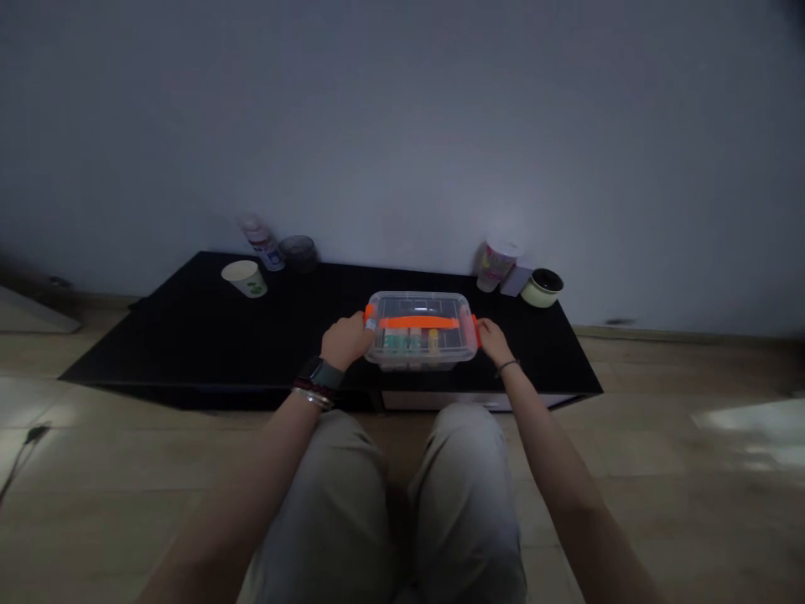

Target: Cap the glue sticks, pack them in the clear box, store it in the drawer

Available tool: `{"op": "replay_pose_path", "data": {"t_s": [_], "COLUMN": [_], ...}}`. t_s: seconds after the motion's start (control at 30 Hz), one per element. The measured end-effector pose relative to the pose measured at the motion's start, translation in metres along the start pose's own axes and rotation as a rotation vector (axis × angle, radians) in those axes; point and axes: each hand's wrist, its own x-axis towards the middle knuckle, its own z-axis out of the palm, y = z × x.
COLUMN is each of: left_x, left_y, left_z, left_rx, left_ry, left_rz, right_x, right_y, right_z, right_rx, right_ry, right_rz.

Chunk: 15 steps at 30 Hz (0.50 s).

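A clear plastic storage box with a see-through lid and an orange handle is at the front middle of the black cabinet top. Several small bottles, some with green and one with a yellow part, show through its lid. My left hand grips the box's left end by the orange latch. At the opposite end, the fingers of my right hand close around the right orange latch. The lid lies on the box. Whether the box's base touches the cabinet is hard to tell.
The low black cabinet stands against a pale wall. On its left are a paper cup, a spray can and a dark round container. A patterned cup, a small box and a cream jar stand at the right.
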Motion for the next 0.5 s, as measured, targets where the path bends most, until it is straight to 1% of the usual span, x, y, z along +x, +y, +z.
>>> {"op": "replay_pose_path", "data": {"t_s": [0.07,0.1,0.13,0.17,0.2,0.27,0.33,0.4,0.47,0.5], "left_x": [-0.001,-0.002,-0.003,-0.004,-0.005,-0.007,-0.006,-0.002,0.005,0.010], "left_y": [0.003,0.004,0.006,0.008,0.009,0.011,0.009,0.003,-0.008,-0.015], "left_z": [0.000,0.000,0.000,0.000,-0.001,-0.002,-0.003,0.000,0.006,0.011], "left_rx": [0.049,0.072,0.093,0.113,0.130,0.154,0.157,0.127,0.020,-0.079], "left_ry": [0.009,0.013,0.016,0.021,0.026,0.026,0.022,0.028,0.031,0.026], "left_rz": [0.001,0.002,0.003,0.004,0.005,0.009,0.024,0.045,0.056,0.056], "right_x": [-0.001,-0.002,-0.001,0.000,0.001,0.004,0.007,0.009,0.010,0.011], "right_y": [-0.012,-0.020,-0.030,-0.040,-0.049,-0.064,-0.071,-0.071,-0.070,-0.069], "right_z": [-0.003,-0.003,-0.002,0.000,0.003,0.012,0.020,0.025,0.026,0.026], "right_rx": [-0.058,-0.082,-0.110,-0.139,-0.171,-0.253,-0.344,-0.421,-0.470,-0.487], "right_ry": [0.121,0.164,0.171,0.133,0.055,-0.111,-0.208,-0.240,-0.254,-0.261], "right_rz": [-0.070,-0.147,-0.252,-0.369,-0.480,-0.633,-0.671,-0.652,-0.638,-0.637]}}
